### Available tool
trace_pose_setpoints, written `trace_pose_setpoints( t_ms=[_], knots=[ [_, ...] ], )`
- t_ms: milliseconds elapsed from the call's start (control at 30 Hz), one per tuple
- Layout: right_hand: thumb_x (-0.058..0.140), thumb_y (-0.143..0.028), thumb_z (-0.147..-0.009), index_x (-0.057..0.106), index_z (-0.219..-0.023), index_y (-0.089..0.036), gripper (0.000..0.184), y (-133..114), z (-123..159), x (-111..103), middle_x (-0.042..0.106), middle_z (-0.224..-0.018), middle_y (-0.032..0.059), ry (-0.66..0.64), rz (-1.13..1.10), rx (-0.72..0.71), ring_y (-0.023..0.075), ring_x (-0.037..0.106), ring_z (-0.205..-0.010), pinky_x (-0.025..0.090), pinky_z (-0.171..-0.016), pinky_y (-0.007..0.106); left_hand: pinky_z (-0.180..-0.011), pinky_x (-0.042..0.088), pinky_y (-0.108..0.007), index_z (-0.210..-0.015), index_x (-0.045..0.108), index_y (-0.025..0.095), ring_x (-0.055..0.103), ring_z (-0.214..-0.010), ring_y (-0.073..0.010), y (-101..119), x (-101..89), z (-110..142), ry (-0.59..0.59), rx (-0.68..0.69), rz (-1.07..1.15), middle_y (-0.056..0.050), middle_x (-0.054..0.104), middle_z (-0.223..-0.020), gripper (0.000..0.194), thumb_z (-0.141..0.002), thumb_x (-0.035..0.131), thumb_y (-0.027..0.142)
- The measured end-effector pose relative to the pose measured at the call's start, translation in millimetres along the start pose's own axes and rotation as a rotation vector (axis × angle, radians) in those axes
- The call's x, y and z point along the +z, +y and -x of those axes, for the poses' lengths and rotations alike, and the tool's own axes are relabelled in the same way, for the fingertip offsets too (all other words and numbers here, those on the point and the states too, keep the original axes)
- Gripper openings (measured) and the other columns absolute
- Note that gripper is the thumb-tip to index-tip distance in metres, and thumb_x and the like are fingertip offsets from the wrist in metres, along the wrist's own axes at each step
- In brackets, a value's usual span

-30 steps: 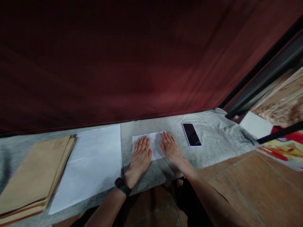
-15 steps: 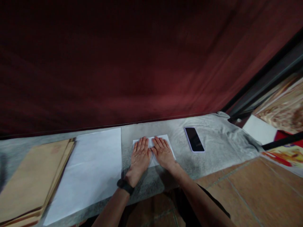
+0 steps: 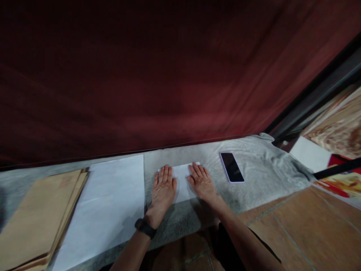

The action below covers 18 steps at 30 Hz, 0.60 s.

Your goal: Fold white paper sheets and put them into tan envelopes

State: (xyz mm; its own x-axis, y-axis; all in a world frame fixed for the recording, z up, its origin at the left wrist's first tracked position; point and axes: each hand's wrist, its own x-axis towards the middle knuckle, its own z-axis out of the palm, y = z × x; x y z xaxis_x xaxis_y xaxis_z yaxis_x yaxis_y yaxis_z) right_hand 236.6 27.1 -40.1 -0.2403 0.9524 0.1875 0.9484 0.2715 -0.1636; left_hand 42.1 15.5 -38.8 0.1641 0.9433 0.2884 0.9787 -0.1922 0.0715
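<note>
The left hand [image 3: 164,190] and right hand [image 3: 203,184] rest open and flat on a small white rectangular paper sheet [image 3: 182,182] atop the grey cloth-covered bench [image 3: 180,222]. Probably light and easily creased, it is best held by opposite edges

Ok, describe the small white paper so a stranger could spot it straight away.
On the grey cloth below the red backdrop, look between the large white sheet and the phone. The small white paper lies there, partly under the left hand and right hand, far smaller than that sheet.

Small white sheet [image 3: 184,184] (partly) hidden
</note>
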Motion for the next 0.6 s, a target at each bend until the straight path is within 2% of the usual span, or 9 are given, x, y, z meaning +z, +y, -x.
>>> trace_pose_setpoints(
  t_ms=[133, 267, 400, 500, 600],
  knots=[
    [0.042, -0.041, -0.104, 0.042, -0.153, -0.02, 0.053, 3, 1, 2, 0.039, -0.16, 0.008, 0.0, 0.009, 0.011, 0.0286, 0.037, -0.147, 0.03, -0.119, 0.047, -0.122, 0.03, -0.049, -0.148, 0.044, 0.003, 0.037, -0.148, -0.0295, 9, -2.7, 4, -0.019, 0.023, 0.015, -0.019, 0.041, -0.157, 0.058, -0.101, 0.03, 0.033],
    [0.042, -0.041, -0.105, 0.042, -0.153, -0.019, 0.053, 3, 2, 5, 0.038, -0.161, 0.0084, 0.017, 0.014, 0.005, 0.029, 0.036, -0.147, 0.03, -0.119, 0.047, -0.123, 0.029, -0.049, -0.151, 0.042, 0.011, 0.031, -0.151, -0.0266, 19, -3.6, 13, -0.048, 0.128, 0.052, -0.013, 0.038, -0.159, 0.056, -0.102, 0.032, 0.036],
    [0.04, -0.041, -0.105, 0.041, -0.154, -0.019, 0.053, 2, 4, 5, 0.036, -0.161, 0.0098, 0.043, 0.018, 0.0, 0.0301, 0.036, -0.147, 0.029, -0.12, 0.048, -0.123, 0.029, -0.05, -0.151, 0.042, 0.01, 0.032, -0.15, -0.0276, 19, -4.3, 17, -0.061, 0.123, 0.039, -0.014, 0.039, -0.159, 0.057, -0.102, 0.033, 0.038],
    [0.038, -0.041, -0.106, 0.04, -0.154, -0.017, 0.054, 1, 3, 2, 0.035, -0.161, 0.0111, 0.044, 0.013, -0.003, 0.0304, 0.035, -0.148, 0.027, -0.121, 0.05, -0.123, 0.029, -0.051, -0.15, 0.042, 0.007, 0.033, -0.15, -0.0292, 19, -7.0, 19, -0.043, 0.104, 0.025, -0.017, 0.039, -0.159, 0.058, -0.102, 0.032, 0.037],
    [0.035, -0.041, -0.107, 0.037, -0.156, -0.016, 0.055, -4, 3, -2, 0.034, -0.162, 0.0115, 0.029, -0.002, -0.024, 0.0294, 0.031, -0.15, 0.025, -0.122, 0.051, -0.124, 0.027, -0.05, -0.151, 0.04, 0.008, 0.029, -0.151, -0.0274, 22, -10.5, 23, -0.013, 0.154, 0.035, -0.016, 0.038, -0.16, 0.056, -0.101, 0.034, 0.033]
  ],
)
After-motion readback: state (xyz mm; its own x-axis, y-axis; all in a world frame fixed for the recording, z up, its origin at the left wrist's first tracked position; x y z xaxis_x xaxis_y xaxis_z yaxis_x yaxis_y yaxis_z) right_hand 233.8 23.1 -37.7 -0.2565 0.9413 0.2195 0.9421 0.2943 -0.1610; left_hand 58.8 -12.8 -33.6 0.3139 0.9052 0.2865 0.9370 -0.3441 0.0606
